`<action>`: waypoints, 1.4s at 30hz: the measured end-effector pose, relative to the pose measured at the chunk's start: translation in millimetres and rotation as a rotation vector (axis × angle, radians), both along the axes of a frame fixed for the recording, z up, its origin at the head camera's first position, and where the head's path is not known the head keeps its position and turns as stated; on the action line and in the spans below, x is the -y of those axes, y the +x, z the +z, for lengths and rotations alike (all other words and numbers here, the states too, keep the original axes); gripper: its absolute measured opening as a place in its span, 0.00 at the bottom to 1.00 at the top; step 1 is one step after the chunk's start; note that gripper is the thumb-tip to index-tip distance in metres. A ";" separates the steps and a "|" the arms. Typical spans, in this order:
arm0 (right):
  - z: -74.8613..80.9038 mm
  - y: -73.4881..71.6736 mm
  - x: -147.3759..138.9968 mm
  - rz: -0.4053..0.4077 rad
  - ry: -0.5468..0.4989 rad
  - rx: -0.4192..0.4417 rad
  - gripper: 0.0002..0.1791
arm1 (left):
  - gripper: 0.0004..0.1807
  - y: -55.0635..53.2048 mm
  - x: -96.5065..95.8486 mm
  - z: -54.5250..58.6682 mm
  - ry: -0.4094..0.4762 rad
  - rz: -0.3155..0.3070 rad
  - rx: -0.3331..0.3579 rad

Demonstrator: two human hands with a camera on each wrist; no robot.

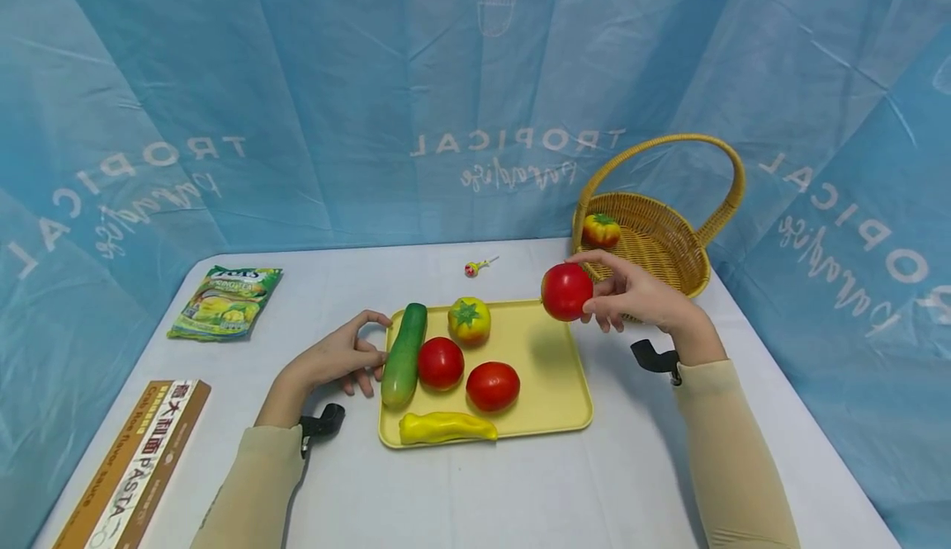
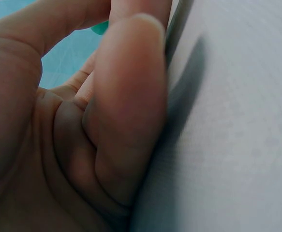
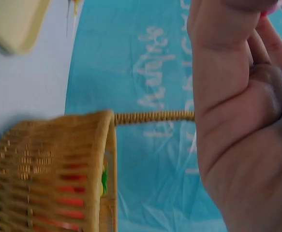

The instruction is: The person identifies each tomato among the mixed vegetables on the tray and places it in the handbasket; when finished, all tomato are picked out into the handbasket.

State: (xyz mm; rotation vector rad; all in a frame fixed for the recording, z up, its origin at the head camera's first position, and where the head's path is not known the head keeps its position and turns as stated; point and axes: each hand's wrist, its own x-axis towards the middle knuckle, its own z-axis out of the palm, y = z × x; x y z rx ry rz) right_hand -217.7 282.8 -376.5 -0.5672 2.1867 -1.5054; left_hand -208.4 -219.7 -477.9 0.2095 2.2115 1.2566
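Observation:
My right hand [image 1: 631, 289] holds a round red tomato [image 1: 567, 291] between thumb and fingers, raised over the back right corner of the yellow tray [image 1: 546, 400]. In the right wrist view only a sliver of red shows past the fingers. On the table at the tray's left edge rests my left hand [image 1: 334, 357], fingers loosely bent beside a green cucumber [image 1: 404, 357]; whether they touch the rim is unclear. The tray also bears a yellow-red fruit with a green calyx [image 1: 469, 322], two red tomatoes [image 1: 441, 363] and a long yellow pepper [image 1: 447, 428].
A wicker basket [image 1: 661, 239] with a tall handle stands at the back right, a yellow-red fruit [image 1: 601, 230] inside. Behind the tray lies a lollipop [image 1: 473, 269]. To the left are a green snack bag [image 1: 229, 303] and a pasta box [image 1: 137, 466]. Blue curtains surround the table.

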 end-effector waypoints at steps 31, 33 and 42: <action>-21.8 -20.8 -54.8 -0.449 -0.014 0.018 0.38 | 0.35 3.6 -1.9 3.2 0.004 -0.008 -0.011; -23.9 -21.9 -56.8 -0.463 -0.004 0.030 0.39 | 0.35 3.5 -2.0 3.5 0.006 -0.008 -0.011; -29.5 -27.9 -60.4 -0.530 0.033 0.088 0.45 | 0.35 2.1 -1.6 1.0 -0.002 -0.006 -0.006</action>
